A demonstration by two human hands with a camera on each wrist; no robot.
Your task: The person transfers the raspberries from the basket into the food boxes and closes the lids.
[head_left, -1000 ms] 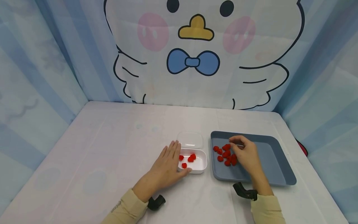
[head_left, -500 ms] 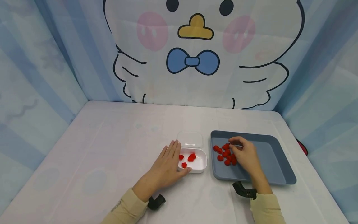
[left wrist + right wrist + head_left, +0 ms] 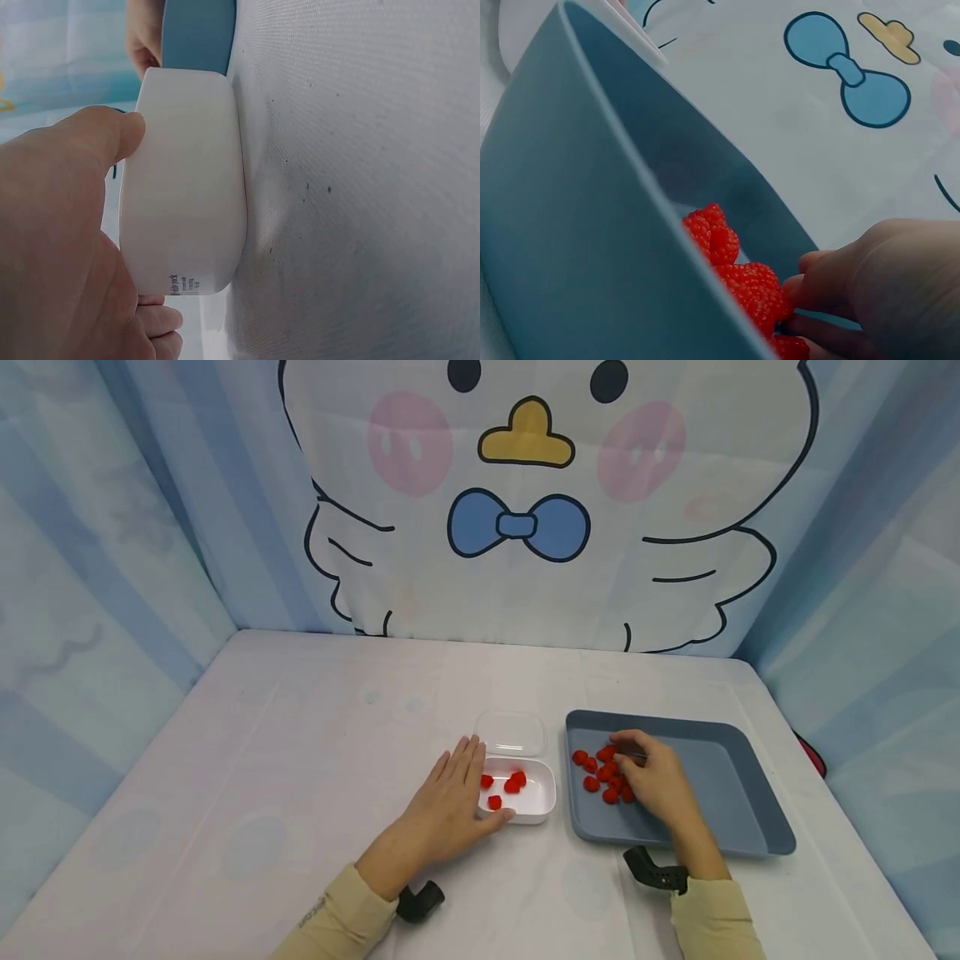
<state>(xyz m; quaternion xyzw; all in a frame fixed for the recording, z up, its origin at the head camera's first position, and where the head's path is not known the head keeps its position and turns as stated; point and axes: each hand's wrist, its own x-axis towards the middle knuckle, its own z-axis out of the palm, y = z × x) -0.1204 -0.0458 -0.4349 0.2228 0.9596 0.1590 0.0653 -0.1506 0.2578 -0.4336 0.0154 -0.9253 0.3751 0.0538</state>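
Note:
My left hand (image 3: 447, 793) rests against the left side of a small white box (image 3: 536, 806), its fingers straight and its thumb at the near rim. In the left wrist view, the thumb (image 3: 124, 135) touches the upper edge of the box (image 3: 184, 180). Several red raspberries (image 3: 512, 785) lie inside. My right hand (image 3: 662, 777) reaches into a blue-grey tray (image 3: 727, 793), thumb and fingertips pinching a raspberry at the edge of a cluster of raspberries (image 3: 606, 772). The right wrist view shows the fingertips against the raspberries (image 3: 754, 289); the tray wall (image 3: 592, 195) hides part of the cluster.
A clear plastic lid (image 3: 512, 732) lies just behind the white box. The tray stands a short gap to the right of the box on a white-covered table (image 3: 300, 760). Patterned curtains (image 3: 517, 593) enclose the back and sides.
My right hand has shifted slightly left and toward me over the raspberries in the tray. The left hand and the white box have stayed in place.

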